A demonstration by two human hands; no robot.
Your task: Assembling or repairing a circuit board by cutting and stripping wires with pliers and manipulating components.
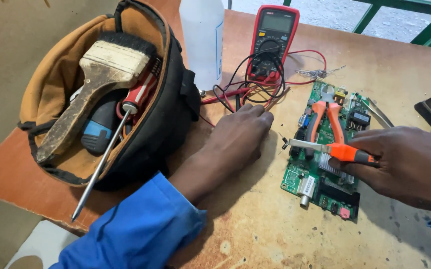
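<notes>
Two hands over the worn wooden table (pixel 255 234), and one green circuit board (pixel 325 164) lying flat at centre right of the frame. The right hand (pixel 404 167), coming in from the right edge, is closed round the orange handle of a small tool (pixel 332 149) whose pale metal end points left across the board, just above its surface. The left hand (pixel 238 137), blue sleeve (pixel 136 231) trailing to the lower left, rests palm down with loose fingers, gripping nothing, fingertips at the tangle of red and black test leads (pixel 248 92). One pair of orange-handled pliers (pixel 327 112) lies on the upper part of the board, jaws toward the top. The board itself is crowded: a ribbed silver heat sink near the middle, a metal connector on its lower left edge, small components dotted all over. One red multimeter (pixel 273 40) sits at top centre, one clear plastic bottle (pixel 203 40) just left of it. At upper left, one open tool bag (pixel 111 94), black outside and tan inside, holds one worn paintbrush (pixel 91 84) and one long red-handled screwdriver (pixel 108 149), its shaft poking out over the bag's rim toward the lower left.
</notes>
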